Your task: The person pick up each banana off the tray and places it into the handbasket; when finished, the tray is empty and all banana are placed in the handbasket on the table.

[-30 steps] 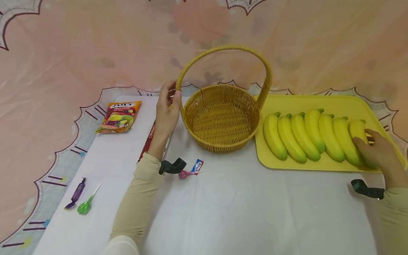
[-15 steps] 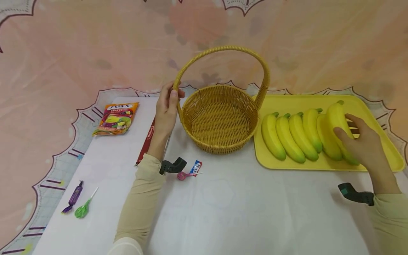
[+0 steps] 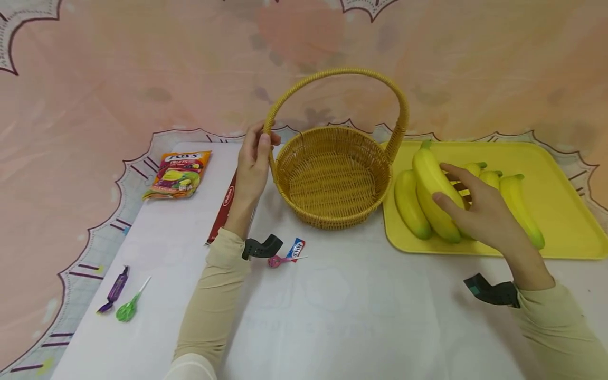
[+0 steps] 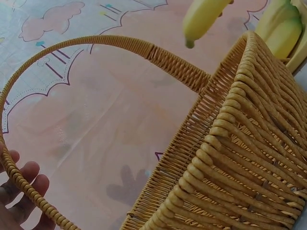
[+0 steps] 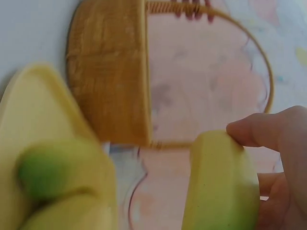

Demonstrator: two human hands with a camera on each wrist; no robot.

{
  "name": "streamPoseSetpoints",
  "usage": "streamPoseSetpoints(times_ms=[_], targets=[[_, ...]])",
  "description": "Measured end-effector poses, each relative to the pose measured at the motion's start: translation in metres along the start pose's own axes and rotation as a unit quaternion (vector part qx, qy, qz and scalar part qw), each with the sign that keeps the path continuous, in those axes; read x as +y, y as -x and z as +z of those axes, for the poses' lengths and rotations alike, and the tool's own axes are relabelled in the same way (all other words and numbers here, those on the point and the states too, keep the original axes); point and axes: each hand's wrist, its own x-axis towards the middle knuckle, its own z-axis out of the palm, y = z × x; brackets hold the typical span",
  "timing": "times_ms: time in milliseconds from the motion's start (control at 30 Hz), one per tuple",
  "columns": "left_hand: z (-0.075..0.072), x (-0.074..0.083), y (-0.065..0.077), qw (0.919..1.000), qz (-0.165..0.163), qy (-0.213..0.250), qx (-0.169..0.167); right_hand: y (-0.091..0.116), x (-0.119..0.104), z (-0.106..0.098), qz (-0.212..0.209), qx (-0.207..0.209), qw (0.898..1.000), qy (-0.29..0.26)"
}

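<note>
My left hand [image 3: 253, 169] holds the left side of the wicker basket's handle [image 3: 344, 72], thumb on the near side. The round basket [image 3: 332, 220] stands upright with nothing inside. In my right hand [image 3: 482, 214] is a yellow banana [image 3: 433, 171], pinched between thumb and fingers over the left part of the yellow tray [image 3: 570, 221]. Several other bananas [image 3: 520, 208] lie on that tray, some partly hidden by the hand. In the right wrist view the held banana [image 5: 220, 187] shows close up; its tip end also appears beyond the basket in the left wrist view.
An orange Fox's candy bag [image 3: 178, 175] lies at the back left. A red box [image 3: 222, 214] is partly under my left forearm. Nearer are a pink lollipop [image 3: 275, 260], a blue-and-red wrapped candy [image 3: 296, 249], a purple candy [image 3: 114, 290] and a green lollipop [image 3: 128, 309].
My right hand has lifted the rightmost banana from the tray and carried it left, over the other bananas toward the basket. My left hand keeps its hold on the handle.
</note>
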Motion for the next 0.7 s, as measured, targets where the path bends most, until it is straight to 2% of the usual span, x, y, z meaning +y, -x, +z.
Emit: streamPoseSetpoints(times_ms=[200,367,533,700], targets=[[0.000,0.002,-0.001,0.9997,-0.025,0.004,0.003,-0.004,-0.034,0.014,-0.033,-0.020,0.999,0.004],[0.002,0.003,-0.002,0.9998,-0.018,0.005,-0.004,-0.015,-0.053,0.026,-0.051,-0.041,0.998,0.002],[0.002,0.002,-0.002,1.0000,-0.007,0.000,-0.001,-0.047,-0.068,0.043,-0.066,-0.069,0.995,-0.013],[0.000,0.001,0.000,1.0000,-0.007,0.000,0.005,-0.083,-0.088,0.068,-0.079,-0.091,0.993,0.009]])
